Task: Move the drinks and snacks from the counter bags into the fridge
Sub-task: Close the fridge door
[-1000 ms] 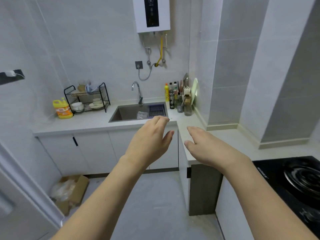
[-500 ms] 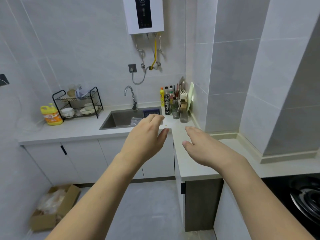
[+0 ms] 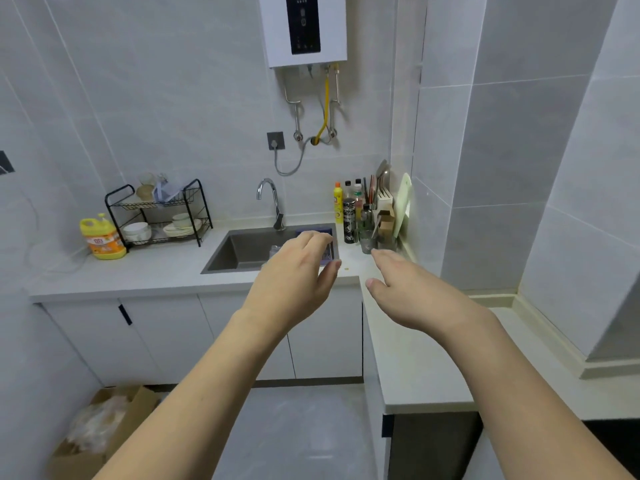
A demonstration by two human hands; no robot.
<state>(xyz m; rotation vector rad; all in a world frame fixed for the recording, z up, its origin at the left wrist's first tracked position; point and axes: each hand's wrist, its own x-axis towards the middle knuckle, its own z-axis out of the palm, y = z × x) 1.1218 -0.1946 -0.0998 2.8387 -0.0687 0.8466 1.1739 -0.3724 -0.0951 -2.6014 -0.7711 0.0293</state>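
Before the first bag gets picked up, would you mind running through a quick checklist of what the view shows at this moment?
1. Left hand free, fingers relaxed: ok.
2. Right hand free, nothing held: ok.
3. Bags of drinks and snacks in sight: not ok, none appear on the counter.
4. Fridge in view and open: cannot tell, it is out of frame.
5. Floor path: cardboard box stands at lower left, off to the side: ok.
6. Sink corner crowded with bottles: not ok for setting things down.

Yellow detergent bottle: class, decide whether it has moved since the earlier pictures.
No. The yellow detergent bottle still stands on the counter just left of the black dish rack; only the camera's view has shifted.
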